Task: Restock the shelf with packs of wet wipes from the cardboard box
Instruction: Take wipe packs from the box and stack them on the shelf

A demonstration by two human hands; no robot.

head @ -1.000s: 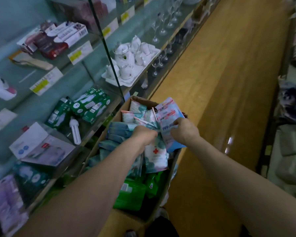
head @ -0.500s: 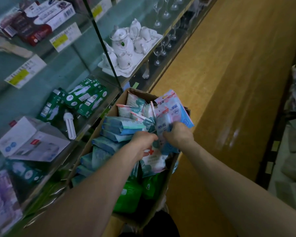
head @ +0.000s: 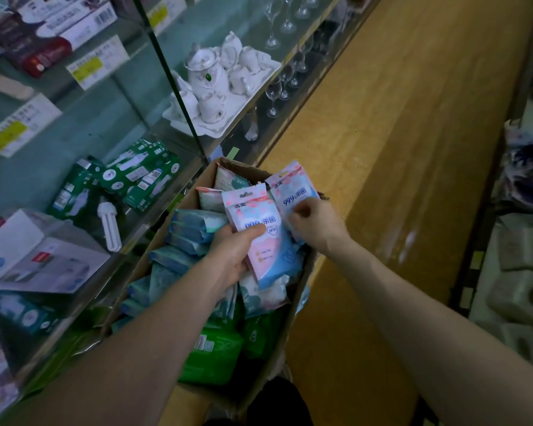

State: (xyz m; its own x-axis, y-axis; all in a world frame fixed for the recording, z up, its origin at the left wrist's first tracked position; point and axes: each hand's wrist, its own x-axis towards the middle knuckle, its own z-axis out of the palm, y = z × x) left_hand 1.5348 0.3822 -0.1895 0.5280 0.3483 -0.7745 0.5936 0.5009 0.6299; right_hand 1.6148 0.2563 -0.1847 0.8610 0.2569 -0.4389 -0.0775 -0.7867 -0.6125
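Over the cardboard box, the hands have drawn apart since half a second ago. The left hand now grips one pink-and-blue wet-wipe pack upright, thumb across its face, while the right hand pinches a second pack just beyond. Beneath them the box holds green packs nearest and blue packs left of the left hand. Further left, the glass shelf carries green bulb boxes, and beyond them stands a white tea set. Right of the right hand runs wooden floor.

Both forearms outstretched, left grip curled round near pack, right grip pinching far pack.
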